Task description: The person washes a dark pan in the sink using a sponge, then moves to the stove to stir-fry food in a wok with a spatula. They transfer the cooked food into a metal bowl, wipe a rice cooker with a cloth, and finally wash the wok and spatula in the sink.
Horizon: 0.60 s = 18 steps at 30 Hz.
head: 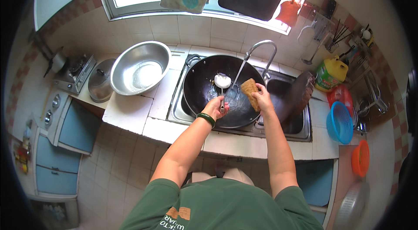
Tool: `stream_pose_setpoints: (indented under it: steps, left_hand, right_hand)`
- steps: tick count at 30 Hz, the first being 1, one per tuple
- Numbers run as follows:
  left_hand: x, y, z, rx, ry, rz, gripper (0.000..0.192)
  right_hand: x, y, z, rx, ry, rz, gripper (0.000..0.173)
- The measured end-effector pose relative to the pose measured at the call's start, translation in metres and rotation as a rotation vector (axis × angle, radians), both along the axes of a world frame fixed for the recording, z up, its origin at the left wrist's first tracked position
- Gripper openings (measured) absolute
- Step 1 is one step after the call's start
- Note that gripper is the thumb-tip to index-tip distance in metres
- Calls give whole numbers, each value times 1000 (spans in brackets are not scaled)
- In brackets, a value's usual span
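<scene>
My left hand [218, 107], with a green bangle at its wrist, grips the handle of a metal ladle [222, 81] over the left middle of a large dark wok [202, 66]. White light glares off the ladle's bowl. In my right hand [262, 98] is a brown loofah-like scrubber [249, 91], held above the wok's right side, apart from the ladle. Water runs from the curved faucet [261, 43] into the wok between my hands. Some water and small bits lie in the wok, which rests on the steel sink [178, 112].
A large steel basin [122, 78] and a pot lid [99, 83] stand left, near a gas stove [76, 73]. A dark round board [298, 96] leans over the right basin. Beyond it are a yellow jug [338, 70], a blue colander [339, 122] and an orange basket [360, 158].
</scene>
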State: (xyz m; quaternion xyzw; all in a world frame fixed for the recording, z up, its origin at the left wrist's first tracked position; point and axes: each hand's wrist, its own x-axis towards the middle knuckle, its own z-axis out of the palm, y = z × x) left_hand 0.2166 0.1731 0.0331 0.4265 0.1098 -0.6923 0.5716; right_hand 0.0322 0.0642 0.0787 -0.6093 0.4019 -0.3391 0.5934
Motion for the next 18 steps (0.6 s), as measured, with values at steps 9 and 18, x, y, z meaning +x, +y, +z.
stream_pose_setpoints:
  steps: [9,18]
  left_hand:
    - [-21,24,49,-157,-114,-124,24]
    - [-37,58,81,-281,-162,-244,27]
  right_hand:
    - [42,-44,-24,-409,535,-27,52]
    - [93,-64,-18,-953,940,313,27]
